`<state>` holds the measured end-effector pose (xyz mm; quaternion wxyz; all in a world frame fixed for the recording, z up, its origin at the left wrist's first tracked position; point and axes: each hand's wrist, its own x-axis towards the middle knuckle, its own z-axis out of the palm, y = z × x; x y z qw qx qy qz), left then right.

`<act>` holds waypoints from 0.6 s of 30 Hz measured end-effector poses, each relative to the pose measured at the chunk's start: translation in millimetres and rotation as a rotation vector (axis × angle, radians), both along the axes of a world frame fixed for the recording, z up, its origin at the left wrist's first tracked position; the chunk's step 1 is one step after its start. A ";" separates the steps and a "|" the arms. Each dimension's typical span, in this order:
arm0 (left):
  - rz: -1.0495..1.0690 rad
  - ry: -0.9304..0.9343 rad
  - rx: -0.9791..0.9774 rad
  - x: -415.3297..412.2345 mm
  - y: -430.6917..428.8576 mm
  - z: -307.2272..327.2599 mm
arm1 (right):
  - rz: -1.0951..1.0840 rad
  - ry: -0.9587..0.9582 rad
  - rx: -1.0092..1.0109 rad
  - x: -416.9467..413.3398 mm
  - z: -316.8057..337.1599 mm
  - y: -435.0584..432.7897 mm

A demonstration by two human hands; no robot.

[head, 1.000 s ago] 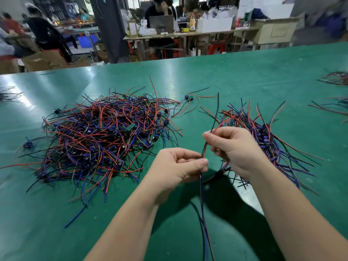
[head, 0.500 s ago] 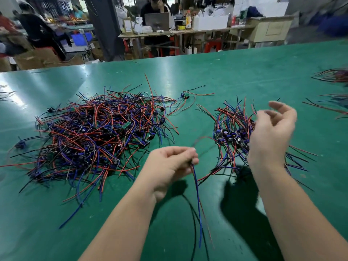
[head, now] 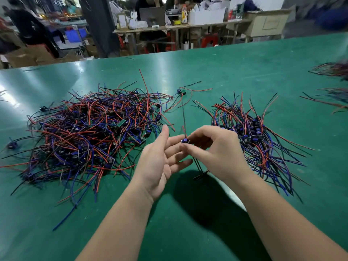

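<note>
My right hand (head: 214, 153) pinches a small blue-and-black wired part (head: 185, 141) above the green table (head: 226, 72). Its thin wires run up (head: 183, 119) and hang down below the fingers (head: 197, 166). My left hand (head: 160, 161) is beside it with the palm up and fingers straight, their tips close to the part. A big tangled heap of red, blue and black wired parts (head: 84, 132) lies to the left. A smaller, more ordered bundle (head: 250, 134) lies to the right, partly behind my right hand.
One loose wired part (head: 181, 92) lies on the table beyond the hands. More wires (head: 331, 87) lie at the right edge. Past the far table edge stand work benches, boxes and seated people.
My left hand has let go of the wires and opened, palm up. My right hand has come back from above the right bundle to the middle and now pinches the part.
</note>
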<state>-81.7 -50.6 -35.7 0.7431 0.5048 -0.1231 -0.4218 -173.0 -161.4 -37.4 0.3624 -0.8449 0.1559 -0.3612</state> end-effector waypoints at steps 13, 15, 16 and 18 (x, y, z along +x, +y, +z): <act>0.189 0.008 0.073 14.6 7.4 1.2 | -0.771 -0.199 0.016 -52.4 19.6 -103.1; 0.316 -0.317 0.276 20.4 8.9 -2.3 | -0.814 -0.019 0.067 -58.0 11.0 -117.1; 0.369 -0.580 0.433 23.9 10.8 -5.9 | -0.820 0.083 0.088 -58.5 6.6 -120.4; 0.374 -1.058 0.715 26.9 14.5 -14.1 | -0.810 0.257 0.114 -56.0 -0.5 -120.6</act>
